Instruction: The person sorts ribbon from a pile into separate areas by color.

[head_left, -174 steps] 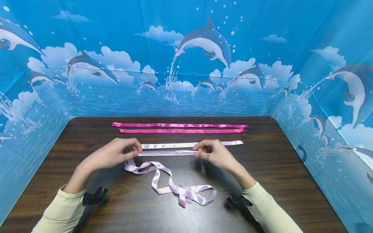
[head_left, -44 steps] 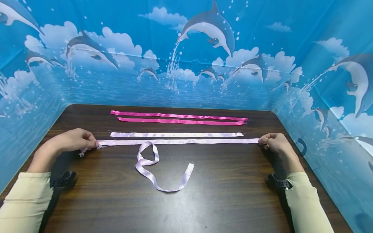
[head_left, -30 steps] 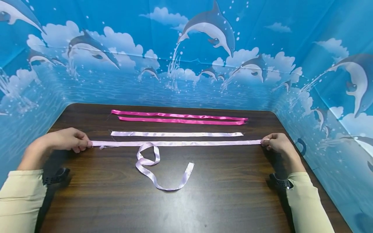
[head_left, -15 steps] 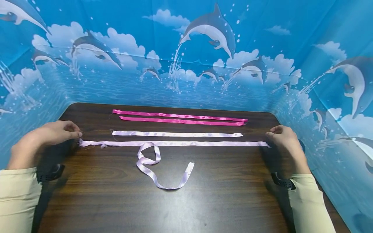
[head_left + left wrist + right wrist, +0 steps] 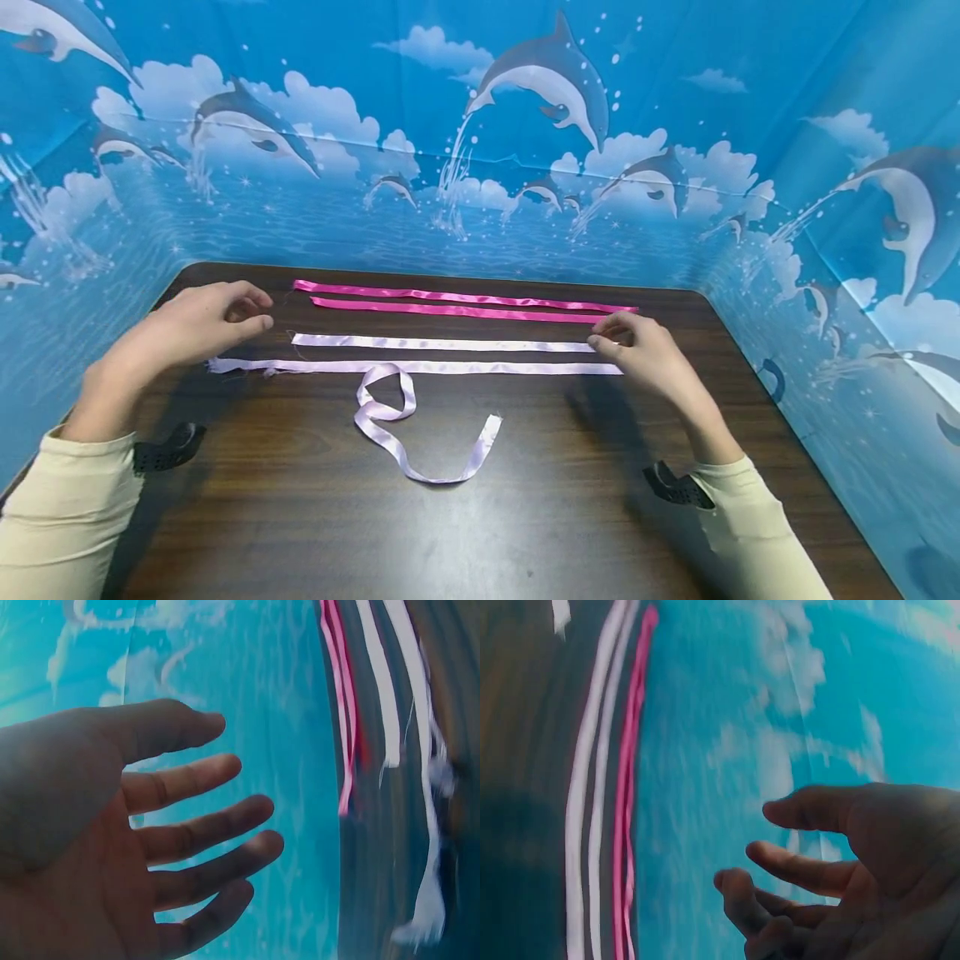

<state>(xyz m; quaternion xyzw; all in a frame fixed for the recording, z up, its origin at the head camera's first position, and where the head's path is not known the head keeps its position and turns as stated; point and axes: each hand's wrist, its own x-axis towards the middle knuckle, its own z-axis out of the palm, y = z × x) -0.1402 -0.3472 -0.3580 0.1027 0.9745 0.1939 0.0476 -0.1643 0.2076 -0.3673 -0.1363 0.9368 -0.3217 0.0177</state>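
Observation:
My left hand [image 5: 197,323] hovers over the table's left side with loosely bent fingers and nothing in them. In the left wrist view its fingers [image 5: 217,825] are spread. My right hand [image 5: 647,354] is above the right ends of the lilac ribbons, holding nothing and covering part of them. The nearer straight lilac ribbon [image 5: 487,367] has a frayed, crumpled left end. Just behind it lies a shorter pale lilac ribbon [image 5: 450,344]. A loose lilac ribbon [image 5: 390,450] curls and loops in front, its upper part meeting the nearer straight one.
Two bright pink ribbons [image 5: 465,309] lie side by side near the back edge of the dark wooden table [image 5: 337,533]. A blue dolphin-print cloth [image 5: 450,225] walls in the back and sides. Loose threads trail from several ribbon ends.
The lilac ribbon was drawn out straight between both hands, then let go. Both hands have since lifted and moved inward, the right one farther.

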